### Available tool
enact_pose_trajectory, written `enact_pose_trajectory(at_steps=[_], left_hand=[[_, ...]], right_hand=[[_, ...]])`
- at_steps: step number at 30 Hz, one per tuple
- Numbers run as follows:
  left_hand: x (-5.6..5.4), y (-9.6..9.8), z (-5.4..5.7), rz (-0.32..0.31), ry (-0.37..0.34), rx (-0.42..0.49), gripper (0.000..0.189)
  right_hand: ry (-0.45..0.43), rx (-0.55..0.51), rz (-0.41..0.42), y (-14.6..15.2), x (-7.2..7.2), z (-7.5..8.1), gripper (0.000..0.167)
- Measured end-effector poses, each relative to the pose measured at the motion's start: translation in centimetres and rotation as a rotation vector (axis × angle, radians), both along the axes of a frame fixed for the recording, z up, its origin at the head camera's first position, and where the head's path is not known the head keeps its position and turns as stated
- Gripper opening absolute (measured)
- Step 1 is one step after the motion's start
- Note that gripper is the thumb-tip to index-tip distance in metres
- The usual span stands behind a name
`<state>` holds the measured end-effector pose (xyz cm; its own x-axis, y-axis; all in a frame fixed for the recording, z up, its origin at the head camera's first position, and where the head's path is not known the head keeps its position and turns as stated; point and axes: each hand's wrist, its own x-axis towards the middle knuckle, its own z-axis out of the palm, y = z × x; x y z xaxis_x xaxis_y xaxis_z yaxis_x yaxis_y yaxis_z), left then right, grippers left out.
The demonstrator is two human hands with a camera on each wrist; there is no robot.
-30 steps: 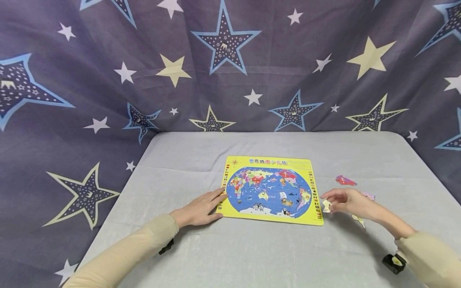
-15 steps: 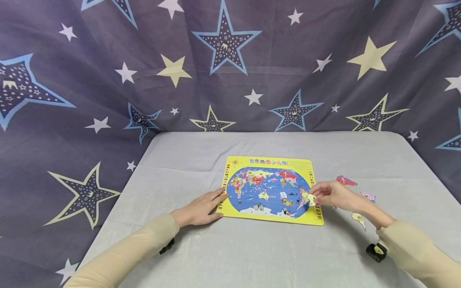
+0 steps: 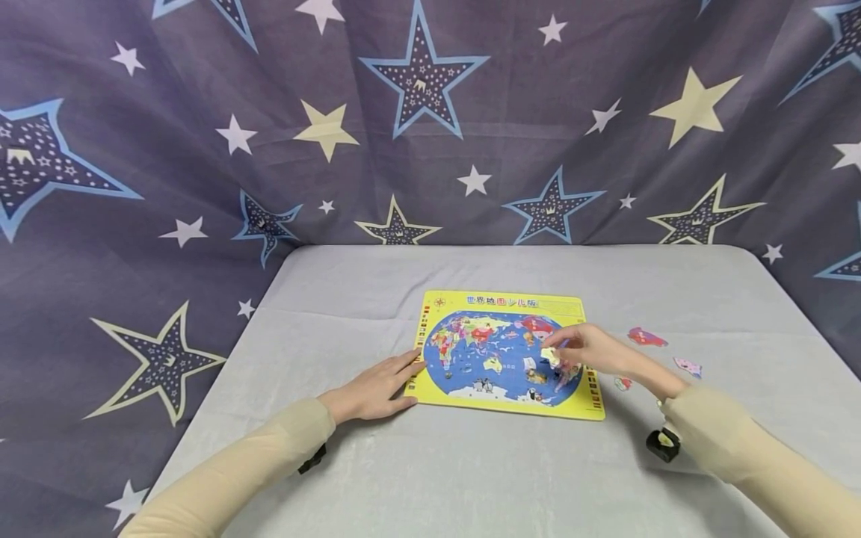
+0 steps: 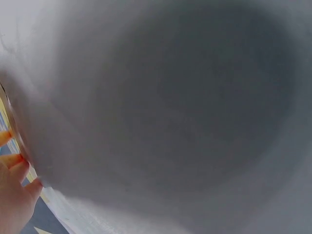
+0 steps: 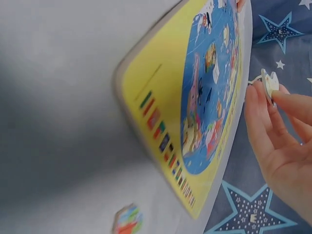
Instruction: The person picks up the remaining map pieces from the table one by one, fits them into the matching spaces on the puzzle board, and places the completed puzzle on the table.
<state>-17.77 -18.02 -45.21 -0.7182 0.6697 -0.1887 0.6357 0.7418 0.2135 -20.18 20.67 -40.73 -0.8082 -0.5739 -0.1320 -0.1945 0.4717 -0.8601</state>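
A yellow-bordered world-map puzzle board (image 3: 498, 411) lies flat on the grey cloth. My left hand (image 3: 377, 388) rests along its left border, fingers stretched out and fingertips on the edge. Over the right part of the blue map, my right hand (image 3: 595, 350) pinches a small pale-yellow puzzle piece (image 3: 550, 357) between thumb and fingers. The right wrist view shows this piece (image 5: 269, 84) edge-on, held above the board. Part of the map's right side is hidden under the right hand.
To the right of the board lie loose puzzle pieces: a red one (image 3: 647, 337), a pink one (image 3: 687, 367) and a small red-and-green one (image 3: 622, 383). Behind the table hangs a dark curtain (image 3: 471, 217) with printed stars.
My right hand has carried the pale-yellow piece leftward from beside the board to over the map's right part. The small red-and-green piece has come into view. My left hand has stayed put.
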Motion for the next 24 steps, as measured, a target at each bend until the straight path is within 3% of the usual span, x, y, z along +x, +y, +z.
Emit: enact_pose_trajectory(at_steps=[8, 24], left_hand=[[0.1, 0.0, 0.1, 0.004, 0.001, -0.003, 0.062], [0.0, 0.1, 0.1, 0.013, -0.017, -0.003, 0.062]], right_hand=[[0.078, 0.029, 0.028, -2.3, -1.4, -0.5, 0.021], [0.057, 0.020, 0.038, -5.9, -2.9, -1.6, 0.014]])
